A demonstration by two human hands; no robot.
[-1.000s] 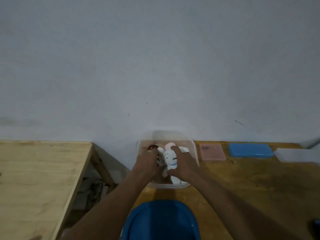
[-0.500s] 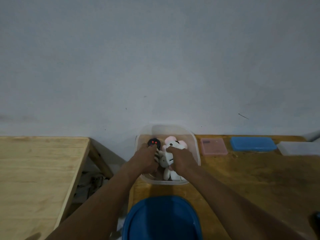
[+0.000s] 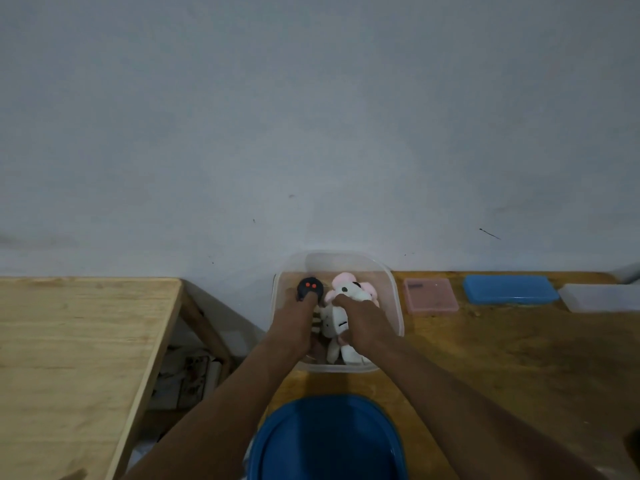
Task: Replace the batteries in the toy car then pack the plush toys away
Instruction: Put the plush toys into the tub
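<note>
Plush toys (image 3: 341,317) sit crammed in the clear tub (image 3: 394,306) on the bench (image 3: 502,358). The left hand (image 3: 294,327) presses flat on the black toy (image 3: 310,287). The right hand (image 3: 363,323) seems to grip the white toy (image 3: 337,318), though its fingertips are hidden. Springy stuffing could bulge back up and keep the blue lid (image 3: 329,441) from seating.

Three plush toys crowded together inside a clear tub (image 3: 396,308).
A round black plush (image 3: 310,287) with two red eyes sits at the far left. A white plush with pink ears (image 3: 350,289) is just right of it. A second white plush (image 3: 335,321) lies nearer, legs toward the near wall.
</note>
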